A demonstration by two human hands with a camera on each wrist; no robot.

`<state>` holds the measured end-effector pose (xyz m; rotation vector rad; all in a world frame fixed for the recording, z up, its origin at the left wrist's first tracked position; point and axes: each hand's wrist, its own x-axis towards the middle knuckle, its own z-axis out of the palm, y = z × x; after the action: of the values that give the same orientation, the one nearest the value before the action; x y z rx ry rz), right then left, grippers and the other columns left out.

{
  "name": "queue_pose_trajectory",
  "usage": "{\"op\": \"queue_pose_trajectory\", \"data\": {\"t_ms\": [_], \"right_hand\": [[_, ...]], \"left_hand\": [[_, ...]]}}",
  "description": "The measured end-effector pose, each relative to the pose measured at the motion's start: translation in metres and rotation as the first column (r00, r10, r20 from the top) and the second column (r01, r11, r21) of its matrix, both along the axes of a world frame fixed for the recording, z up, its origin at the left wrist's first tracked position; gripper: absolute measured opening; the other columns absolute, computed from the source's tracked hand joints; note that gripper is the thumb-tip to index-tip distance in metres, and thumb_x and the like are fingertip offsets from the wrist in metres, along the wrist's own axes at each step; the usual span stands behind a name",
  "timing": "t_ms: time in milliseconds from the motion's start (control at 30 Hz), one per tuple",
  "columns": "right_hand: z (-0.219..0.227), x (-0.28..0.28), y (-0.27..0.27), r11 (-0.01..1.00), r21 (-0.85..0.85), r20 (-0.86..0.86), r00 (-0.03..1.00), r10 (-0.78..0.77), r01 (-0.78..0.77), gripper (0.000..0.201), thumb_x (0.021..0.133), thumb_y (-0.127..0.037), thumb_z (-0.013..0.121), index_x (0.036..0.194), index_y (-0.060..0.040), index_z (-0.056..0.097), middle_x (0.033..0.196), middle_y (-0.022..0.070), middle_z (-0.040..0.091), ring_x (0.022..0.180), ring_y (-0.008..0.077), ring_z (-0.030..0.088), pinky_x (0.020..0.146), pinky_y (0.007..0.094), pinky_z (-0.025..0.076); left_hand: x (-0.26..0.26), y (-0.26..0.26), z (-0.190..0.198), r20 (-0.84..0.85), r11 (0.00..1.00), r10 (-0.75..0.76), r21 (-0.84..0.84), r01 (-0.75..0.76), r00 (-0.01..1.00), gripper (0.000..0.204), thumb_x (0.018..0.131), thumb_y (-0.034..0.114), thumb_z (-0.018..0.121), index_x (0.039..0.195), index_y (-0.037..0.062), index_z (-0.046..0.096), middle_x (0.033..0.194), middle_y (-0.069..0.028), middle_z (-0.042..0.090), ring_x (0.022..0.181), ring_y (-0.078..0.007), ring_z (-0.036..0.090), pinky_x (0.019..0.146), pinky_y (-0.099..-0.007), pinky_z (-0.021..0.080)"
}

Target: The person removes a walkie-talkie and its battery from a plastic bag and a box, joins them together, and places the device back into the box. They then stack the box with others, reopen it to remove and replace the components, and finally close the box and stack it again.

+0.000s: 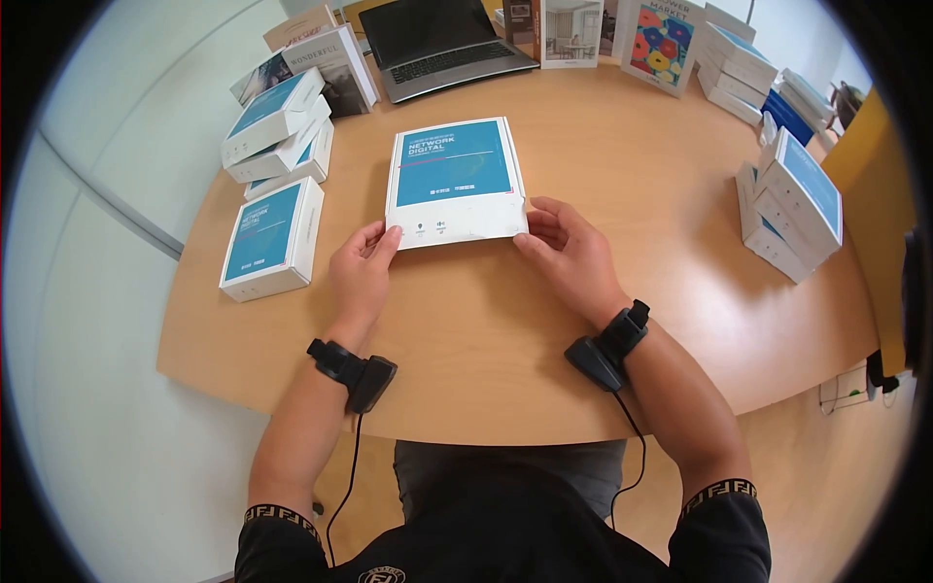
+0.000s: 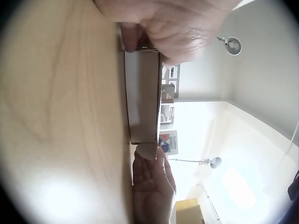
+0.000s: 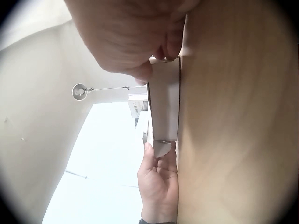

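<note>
A flat white carton box (image 1: 454, 170) with a blue "NETWORK DIGITAL" label lies mid-table, label up. My left hand (image 1: 361, 279) grips its near left corner, thumb at the top edge and fingers along the side. At the near right corner my right hand (image 1: 580, 258) holds it likewise, thumb at the front and fingers by the side wall. Low over the table, the left wrist view shows the box's plain front wall (image 2: 142, 95) between both hands. A rounded cardboard flap (image 2: 146, 151) sticks out beside the right hand; another flap (image 3: 162, 149) shows by the left hand in the right wrist view.
Similar boxes are piled at the left (image 1: 277, 121), with a single box (image 1: 270, 238) in front of them. Another stack (image 1: 792, 199) stands at the right. An open laptop (image 1: 442, 49) and upright books (image 1: 661, 44) line the table's back, with more boxes (image 1: 734, 68) behind right.
</note>
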<state>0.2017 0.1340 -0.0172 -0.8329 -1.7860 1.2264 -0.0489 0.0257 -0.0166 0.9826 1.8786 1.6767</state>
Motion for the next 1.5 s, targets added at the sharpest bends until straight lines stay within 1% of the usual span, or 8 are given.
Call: {"op": "queue_pose_trajectory", "data": {"t_ms": [467, 600, 800, 1000, 1167, 1267, 1333, 1500], "right_hand": [[0.003, -0.017, 0.021, 1.0, 0.014, 0.175, 0.984, -0.023, 0.021, 0.064, 0.093, -0.011, 0.071, 0.149, 0.0012, 0.042, 0.134, 0.0154, 0.062, 0.105, 0.0245, 0.07, 0.089, 0.0334, 0.057], [-0.001, -0.022, 0.034, 0.98, 0.189, 0.266, 0.958, -0.108, 0.058, 0.055, 0.091, -0.011, 0.071, 0.143, -0.0065, 0.054, 0.115, 0.0126, 0.067, 0.092, 0.0237, 0.068, 0.084, 0.0357, 0.055], [0.0, -0.031, 0.025, 0.95, 0.283, 0.314, 0.924, -0.218, 0.128, 0.034, 0.088, -0.011, 0.07, 0.122, -0.0124, 0.07, 0.097, 0.0137, 0.067, 0.088, 0.0289, 0.066, 0.08, 0.0385, 0.054], [0.002, -0.017, 0.015, 0.939, 0.294, 0.192, 0.951, -0.242, 0.179, 0.027, 0.086, -0.008, 0.069, 0.113, -0.0095, 0.072, 0.092, 0.0172, 0.066, 0.088, 0.0342, 0.065, 0.079, 0.0425, 0.053], [-0.004, -0.01, 0.02, 0.918, 0.297, 0.154, 0.936, -0.317, 0.262, 0.046, 0.084, -0.009, 0.071, 0.129, -0.0122, 0.065, 0.116, 0.0191, 0.063, 0.096, 0.0353, 0.065, 0.086, 0.0419, 0.054], [0.002, -0.015, 0.021, 0.638, 0.706, 0.077, 0.863, -0.5, 0.307, 0.057, 0.083, -0.016, 0.075, 0.137, -0.0138, 0.06, 0.139, 0.0217, 0.054, 0.111, 0.0366, 0.063, 0.096, 0.0405, 0.053], [-0.003, -0.016, 0.027, 0.744, 0.666, 0.295, 0.896, -0.333, 0.056, 0.059, 0.083, -0.022, 0.078, 0.139, -0.0132, 0.06, 0.151, 0.0206, 0.043, 0.114, 0.0307, 0.064, 0.095, 0.0374, 0.055], [0.001, -0.014, 0.027, 0.899, 0.437, 0.331, 0.928, -0.173, 0.012, 0.055, 0.088, -0.029, 0.075, 0.139, -0.014, 0.059, 0.153, 0.0189, 0.044, 0.098, 0.0321, 0.07, 0.09, 0.0382, 0.056]], "left_hand": [[0.0, 0.002, 0.005, 0.048, 0.982, -0.185, 0.037, 0.183, 0.982, 0.045, 0.091, -0.003, 0.068, 0.134, -0.0092, 0.055, 0.122, -0.0138, 0.067, 0.114, -0.0192, 0.064, 0.1, -0.0289, 0.05], [-0.003, 0.01, 0.005, 0.027, 0.984, -0.155, -0.084, 0.156, 0.988, 0.038, 0.091, -0.002, 0.069, 0.128, -0.0066, 0.062, 0.114, -0.0096, 0.07, 0.104, -0.0154, 0.066, 0.094, -0.0271, 0.052], [0.005, 0.013, 0.003, -0.261, 0.981, 0.071, -0.154, -0.114, 0.963, 0.021, 0.088, 0.006, 0.074, 0.107, -0.0015, 0.073, 0.087, -0.0038, 0.073, 0.078, -0.0102, 0.064, 0.072, -0.0268, 0.051], [-0.004, 0.007, -0.008, -0.527, 0.992, 0.047, -0.074, -0.101, 0.848, 0.021, 0.083, 0.019, 0.078, 0.094, 0.0011, 0.074, 0.082, -0.0187, 0.068, 0.073, -0.0312, 0.067, 0.066, -0.0397, 0.049], [0.002, 0.015, -0.009, -0.353, 0.998, -0.04, -0.06, 0.02, 0.935, 0.022, 0.085, 0.01, 0.078, 0.101, -0.0043, 0.073, 0.084, -0.0123, 0.073, 0.076, -0.0199, 0.068, 0.07, -0.0312, 0.051], [0.004, 0.015, -0.008, -0.324, 0.992, -0.122, -0.055, 0.11, 0.938, 0.022, 0.086, 0.006, 0.077, 0.104, -0.0056, 0.072, 0.092, -0.0103, 0.074, 0.083, -0.0154, 0.069, 0.077, -0.0293, 0.053], [0.005, 0.015, -0.011, -0.305, 0.99, -0.137, -0.067, 0.122, 0.942, 0.024, 0.087, 0.006, 0.076, 0.107, -0.0059, 0.071, 0.095, -0.0105, 0.073, 0.087, -0.0156, 0.069, 0.08, -0.0292, 0.054], [0.01, 0.02, -0.015, -0.15, 0.961, -0.251, 0.08, 0.264, 0.956, 0.03, 0.092, 0.007, 0.072, 0.117, -0.0086, 0.067, 0.102, -0.0107, 0.073, 0.098, -0.0157, 0.069, 0.087, -0.0286, 0.054]]}}
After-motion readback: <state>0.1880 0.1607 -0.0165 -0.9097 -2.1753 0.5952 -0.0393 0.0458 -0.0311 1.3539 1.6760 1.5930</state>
